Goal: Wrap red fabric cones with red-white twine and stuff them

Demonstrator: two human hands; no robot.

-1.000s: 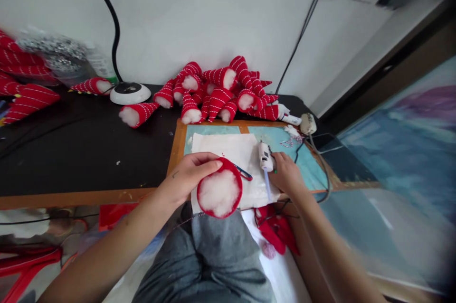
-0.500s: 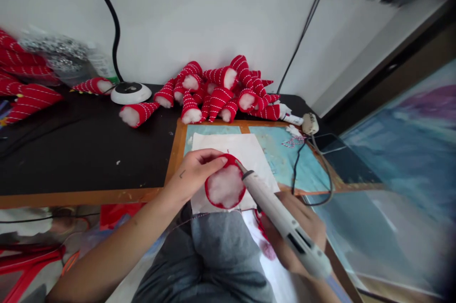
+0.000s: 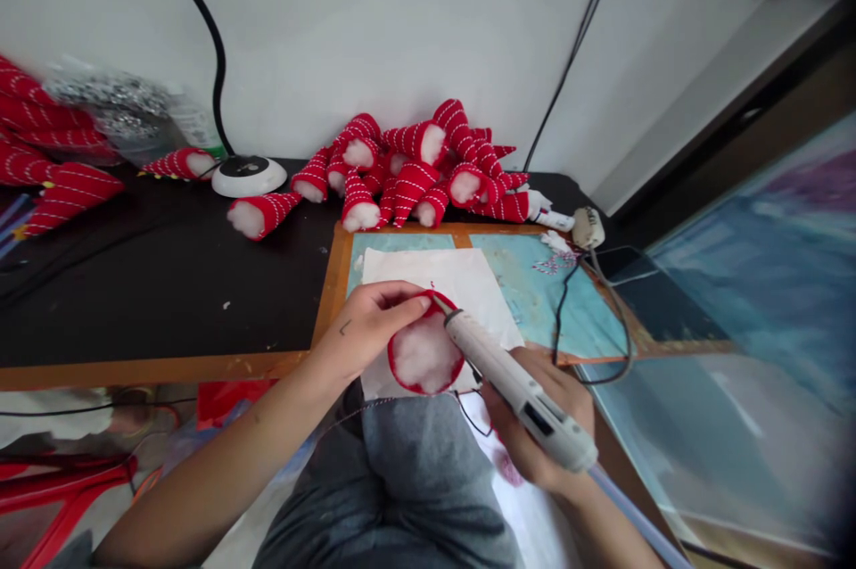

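Observation:
My left hand point(image 3: 374, 324) pinches the upper left rim of a round red fabric piece stuffed with white fluff point(image 3: 426, 355); its open end faces me. My right hand point(image 3: 541, 408) grips a white hot glue gun point(image 3: 518, 395), held diagonally. The gun's tip meets the red rim near my left thumb. Under the stuffed piece lies a white sheet point(image 3: 461, 275), and a bit of red thread shows just above the rim. The far side of the stuffed piece is hidden.
Several red striped stuffed cones point(image 3: 415, 185) are heaped along the wall. A desk lamp point(image 3: 249, 177) stands left of them. A power strip point(image 3: 587, 228) with cables sits at the right, beside a blue mat point(image 3: 555, 310). A red stool point(image 3: 60, 498) is below left.
The glue gun's tip has slid left along the red rim, closer to my left thumb. My right hand has shifted slightly left and up. The left hand keeps its pinch.

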